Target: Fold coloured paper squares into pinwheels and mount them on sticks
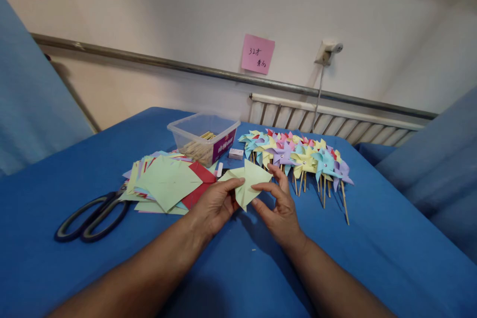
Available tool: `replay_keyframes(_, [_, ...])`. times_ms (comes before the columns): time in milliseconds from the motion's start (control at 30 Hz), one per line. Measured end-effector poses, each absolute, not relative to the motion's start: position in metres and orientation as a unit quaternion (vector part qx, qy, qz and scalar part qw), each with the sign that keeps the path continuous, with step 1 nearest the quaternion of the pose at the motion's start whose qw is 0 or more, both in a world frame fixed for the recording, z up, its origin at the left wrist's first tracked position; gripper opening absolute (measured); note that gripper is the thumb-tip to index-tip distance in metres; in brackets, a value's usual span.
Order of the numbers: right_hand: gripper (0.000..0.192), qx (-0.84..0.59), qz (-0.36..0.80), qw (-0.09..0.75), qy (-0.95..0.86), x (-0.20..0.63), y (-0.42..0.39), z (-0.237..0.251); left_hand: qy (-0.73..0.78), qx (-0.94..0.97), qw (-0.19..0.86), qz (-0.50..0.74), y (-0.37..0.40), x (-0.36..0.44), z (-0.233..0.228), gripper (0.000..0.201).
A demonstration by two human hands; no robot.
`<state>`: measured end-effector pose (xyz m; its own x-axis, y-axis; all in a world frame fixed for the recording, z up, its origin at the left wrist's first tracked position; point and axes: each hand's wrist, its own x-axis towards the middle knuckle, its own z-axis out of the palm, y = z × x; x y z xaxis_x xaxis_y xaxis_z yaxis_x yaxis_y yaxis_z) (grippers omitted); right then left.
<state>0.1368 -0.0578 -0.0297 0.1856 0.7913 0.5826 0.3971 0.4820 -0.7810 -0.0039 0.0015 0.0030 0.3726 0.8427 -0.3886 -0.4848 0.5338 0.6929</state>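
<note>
Between my two hands is a pale green paper pinwheel [250, 177], partly folded, held above the blue tablecloth. My left hand [219, 203] grips its left side, the thumb lying on the paper near the centre. My right hand [278, 204] pinches the right side between thumb and fingers. To the left of my hands lies a pile of cut coloured paper squares [169, 182], a pale green one on top and a red one beside it. Finished pinwheels [303, 159] on wooden sticks lie bunched on the right.
Scissors [93, 218] with dark handles lie at the left, their blades under the paper. A clear plastic box [204, 131] of wooden sticks stands behind the pile, with a small white box [236, 153] beside it. The wall, pipe rail [179, 65] and radiator [298, 113] bound the table's back.
</note>
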Motion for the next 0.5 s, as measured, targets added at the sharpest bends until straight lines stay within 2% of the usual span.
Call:
replay_keyframes(167, [0.005,-0.493,0.199,0.61,-0.587,0.1375,-0.0552,-0.0316,0.367,0.258,0.797,0.404,-0.0012,-0.0022,0.0017,0.029])
replay_keyframes(500, [0.016,-0.528,0.213,0.611,-0.55,0.1409,-0.0502,-0.038,0.386,0.282,0.786,0.392,-0.0078,0.0015,-0.0009,0.025])
